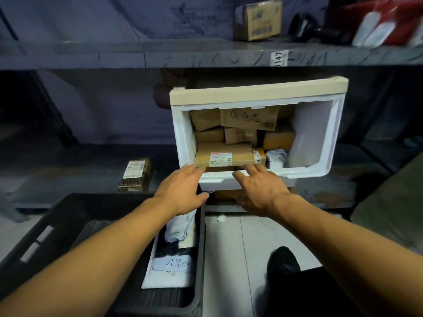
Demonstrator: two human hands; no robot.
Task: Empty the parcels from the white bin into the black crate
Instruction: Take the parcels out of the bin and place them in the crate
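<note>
The white bin (pixel 315 131) sits on the lower shelf with its open front tipped toward me, packed with several brown cardboard parcels and a small white bag (pixel 276 157). A long flat labelled box (pixel 225 155) lies at the front of the bin. My left hand (pixel 183 191) and my right hand (pixel 261 187) both reach with straight fingers to the bin's front lip, fingertips right below that box, holding nothing. The black crate (pixel 55 225) stands on the floor at lower left, under my left forearm, with white and dark mailer bags (pixel 180 225) inside.
A small labelled box (pixel 136 173) stands on the lower shelf left of the bin. The upper shelf (pixel 160 54) carries a cardboard box (pixel 258 20), a dark round object and red-and-white packs (pixel 386 24). A dark shoe (pixel 283 264) is on the pale floor.
</note>
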